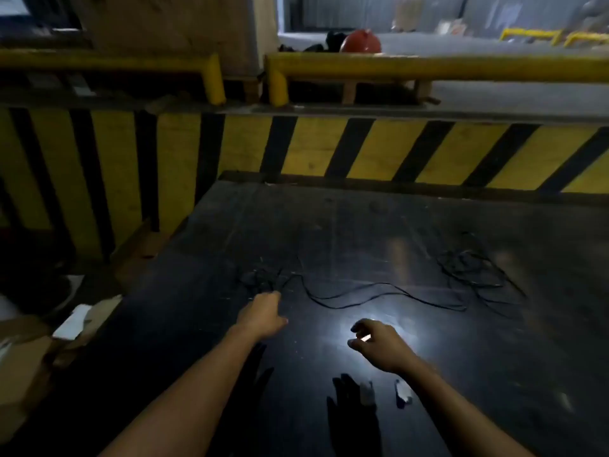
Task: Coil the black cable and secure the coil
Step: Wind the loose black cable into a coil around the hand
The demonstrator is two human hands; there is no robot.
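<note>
Black cable strewn loose over a dark bench, both hands reaching in

From the head cam, the black cable (pixel 379 296) is seen uncoiled: a tangle sits toward the left edge of the bench (pixel 362 225), a wavy run crosses the middle, and a looser pile of loops lies toward the right edge. The left hand (pixel 263 313) is stretched to the left tangle, fingers at the strands; whether any are pinched can't be told, too dark. The right hand (pixel 374 343) is held apart from the cable, half open with fingers curled, nothing clearly gripped. A yellow-and-black striped barrier (pixel 362 150) is seen beyond the far edge.
</note>
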